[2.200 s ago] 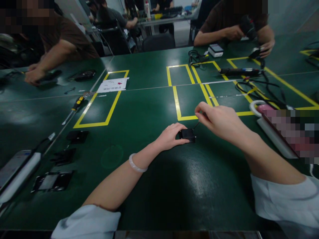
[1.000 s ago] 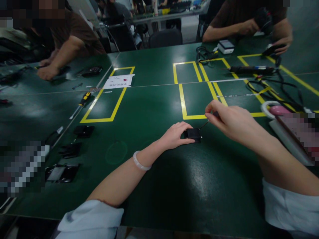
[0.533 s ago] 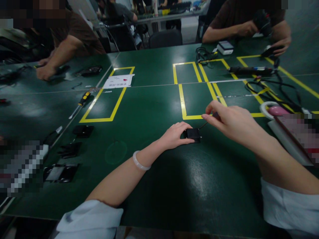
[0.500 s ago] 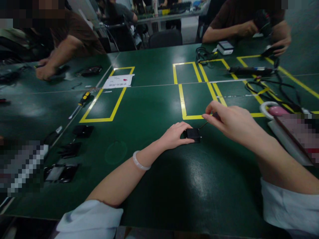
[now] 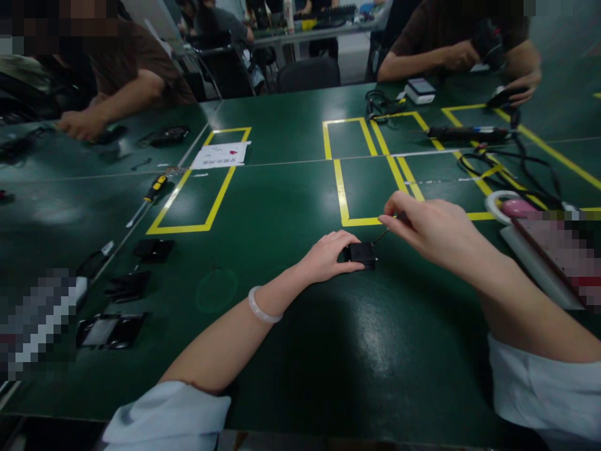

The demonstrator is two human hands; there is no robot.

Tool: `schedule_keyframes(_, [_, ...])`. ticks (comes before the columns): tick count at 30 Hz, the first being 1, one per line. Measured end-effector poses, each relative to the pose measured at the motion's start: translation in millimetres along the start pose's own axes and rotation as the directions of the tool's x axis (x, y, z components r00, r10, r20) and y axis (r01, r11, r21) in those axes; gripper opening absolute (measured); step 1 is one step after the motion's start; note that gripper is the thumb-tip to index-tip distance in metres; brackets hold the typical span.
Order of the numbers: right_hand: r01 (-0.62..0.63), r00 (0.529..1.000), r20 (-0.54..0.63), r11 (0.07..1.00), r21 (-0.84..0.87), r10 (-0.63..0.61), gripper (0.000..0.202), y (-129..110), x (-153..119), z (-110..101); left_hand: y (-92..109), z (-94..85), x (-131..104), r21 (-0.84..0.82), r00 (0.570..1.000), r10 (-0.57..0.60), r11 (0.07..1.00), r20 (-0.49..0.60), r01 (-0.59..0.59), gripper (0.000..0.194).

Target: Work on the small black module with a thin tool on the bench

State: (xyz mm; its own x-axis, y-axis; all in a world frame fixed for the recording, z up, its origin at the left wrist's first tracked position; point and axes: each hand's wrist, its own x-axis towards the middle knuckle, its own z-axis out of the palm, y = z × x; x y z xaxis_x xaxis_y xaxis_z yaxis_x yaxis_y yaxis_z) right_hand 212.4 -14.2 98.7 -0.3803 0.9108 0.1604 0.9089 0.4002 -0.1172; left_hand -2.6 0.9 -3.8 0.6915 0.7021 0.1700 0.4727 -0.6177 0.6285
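On the green table, a small black box-shaped part (image 5: 362, 253) lies flat, with a tiny shiny point at its right edge. The thumb and fingers of my left hand (image 5: 331, 255) grip its left side from above and below. Pinched in my right hand (image 5: 425, 222) is a thin screwdriver (image 5: 381, 237). Its slim shaft slants down to the box's upper right corner; the handle is mostly covered by my fingers, and I cannot make out what the tip touches.
Black parts (image 5: 154, 250) and a clear-wrapped part (image 5: 111, 330) lie at left, below a yellow-black screwdriver (image 5: 149, 196). At right are a white ring (image 5: 494, 205), a cabled electric screwdriver (image 5: 469, 133) and a pixelated slab (image 5: 561, 250). Two people work across the table.
The view has shifted slightly. Both hands keep their grips, and the screwdriver stays at the same corner of the box. The person at far left has moved their hands a little.
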Motion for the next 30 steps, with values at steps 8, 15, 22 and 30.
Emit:
schedule_keyframes(8, [0.030,1.000,-0.008,0.997,0.072,-0.029,0.023,-1.7,-1.0,-3.3,0.9,-0.2,-0.4,-0.001,1.000,-0.004,1.000,-0.002,0.004,0.041])
schedule_keyframes(15, [-0.004,1.000,0.026,1.000,-0.007,0.004,0.028,-1.7,-0.5,-3.4,0.8,-0.5,0.3,-0.003,1.000,0.002,1.000,0.001,-0.002,0.043])
schedule_keyframes(22, [0.012,1.000,-0.009,1.000,0.016,-0.012,0.022,-4.4,-2.1,-4.5,1.1,-1.1,0.5,0.001,1.000,0.005,1.000,0.003,-0.005,0.041])
schedule_keyframes(30, [0.020,1.000,-0.006,0.999,-0.030,-0.020,0.026,-0.8,-0.8,-1.5,1.1,-0.8,0.3,-0.002,1.000,-0.009,1.000,0.002,0.009,0.043])
